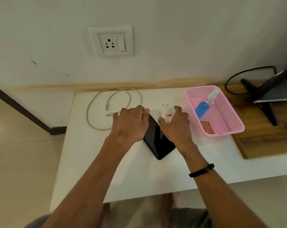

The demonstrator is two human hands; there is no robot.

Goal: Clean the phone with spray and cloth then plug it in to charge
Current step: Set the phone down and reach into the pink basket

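A white table (93, 162) stands against the wall under a socket (112, 41). At its right, a pink basket (230, 122) holds a spray bottle (203, 107) of blue liquid and what may be an orange cloth (208, 126), half hidden. The black phone (159, 142) lies flat at the centre. The left hand (129, 124) and right hand (175, 124) hover over its far end, fingers relaxed and spread, grasping nothing. A coiled cable (114, 107) lies left; a white charger plug (166, 111) sits just beyond.
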